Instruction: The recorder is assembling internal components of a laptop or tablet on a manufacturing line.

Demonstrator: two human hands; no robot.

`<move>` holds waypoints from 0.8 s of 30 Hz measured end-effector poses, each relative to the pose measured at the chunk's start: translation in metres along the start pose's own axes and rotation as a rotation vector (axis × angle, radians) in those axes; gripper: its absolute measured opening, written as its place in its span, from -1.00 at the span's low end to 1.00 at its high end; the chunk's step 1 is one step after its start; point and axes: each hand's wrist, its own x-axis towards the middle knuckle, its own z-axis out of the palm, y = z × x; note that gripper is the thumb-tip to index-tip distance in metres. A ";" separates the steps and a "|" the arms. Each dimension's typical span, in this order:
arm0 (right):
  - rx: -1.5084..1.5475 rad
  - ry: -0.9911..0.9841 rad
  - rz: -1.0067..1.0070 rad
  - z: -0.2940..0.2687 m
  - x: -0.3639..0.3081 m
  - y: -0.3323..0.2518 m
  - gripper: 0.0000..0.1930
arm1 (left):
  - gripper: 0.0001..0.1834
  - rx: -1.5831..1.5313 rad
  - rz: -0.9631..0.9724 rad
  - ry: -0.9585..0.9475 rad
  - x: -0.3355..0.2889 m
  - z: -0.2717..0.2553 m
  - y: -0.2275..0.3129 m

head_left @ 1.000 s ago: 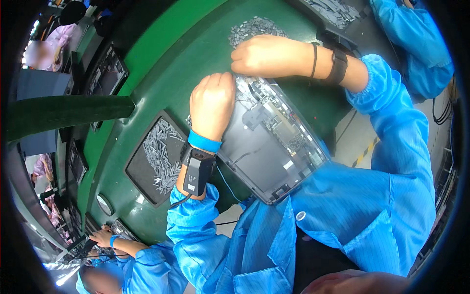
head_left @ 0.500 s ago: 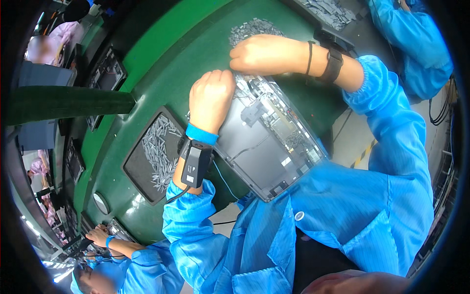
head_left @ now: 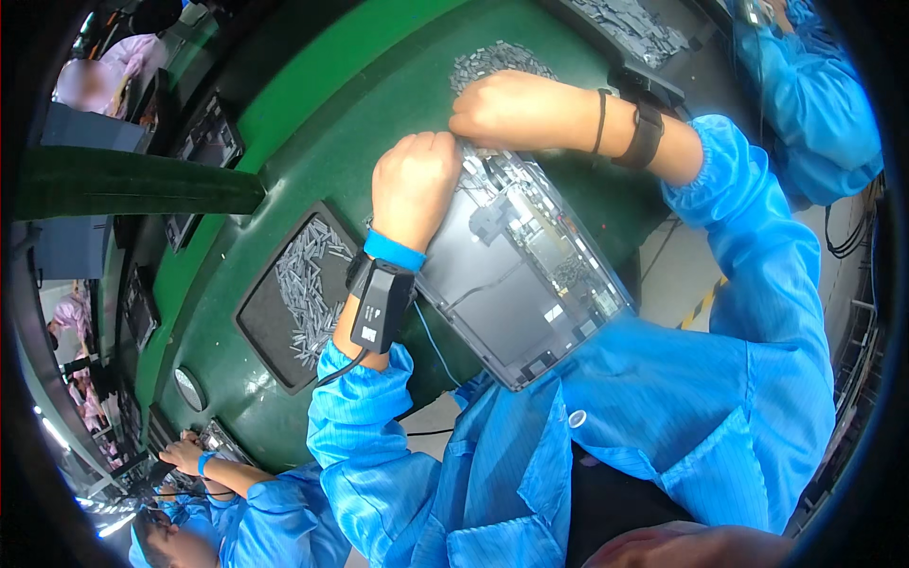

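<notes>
An opened laptop body point(head_left: 502, 303) lies tilted across the table edge in front of me, its grey inner shell and circuit board point(head_left: 544, 241) exposed. My left hand point(head_left: 414, 185), with a blue wrist strap and a black device on the wrist, is closed over the laptop's far left corner. Close to it, my right hand point(head_left: 502, 109) is closed at the laptop's far edge, knuckles up. The fingertips of both hands are hidden below the knuckles, so what they pinch does not show. Just beyond my right hand spreads a pile of small grey pieces point(head_left: 497, 59).
To the left is a dark tray point(head_left: 260, 343) of thin grey strips, with a round lidded object point(head_left: 190, 388) nearby. A green post point(head_left: 142, 194) rises from the table. More grey parts lie in a tray point(head_left: 701, 43) at the far right. Co-workers in blue sit on both sides.
Both hands have shifted very slightly to the right with the laptop nearly still. Their closed shape is the same.
</notes>
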 end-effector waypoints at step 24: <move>0.259 0.124 0.522 -0.006 -0.032 -0.013 -0.70 | -0.80 -0.813 -0.677 -0.064 -0.031 -0.043 0.064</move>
